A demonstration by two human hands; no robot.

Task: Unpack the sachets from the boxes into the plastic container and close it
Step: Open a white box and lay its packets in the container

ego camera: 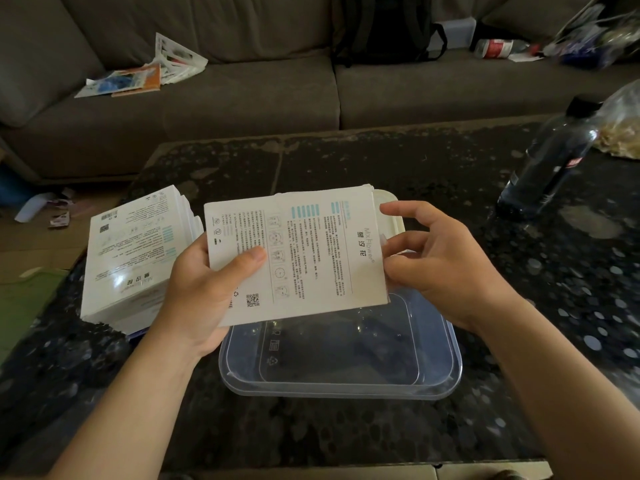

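Head view: left hand (204, 292) and right hand (437, 268) pinch box (311, 244)

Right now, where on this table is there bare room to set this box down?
Bare table runs along the near edge, in front of the plastic container. A bare patch lies beyond the lid, between the stack of boxes and the bottle. Crowded: the left, by the stack, and the far right, by bottle and bag.

White box (304, 251), teal stripes; clear container (346, 375); black speckled table (381, 161).
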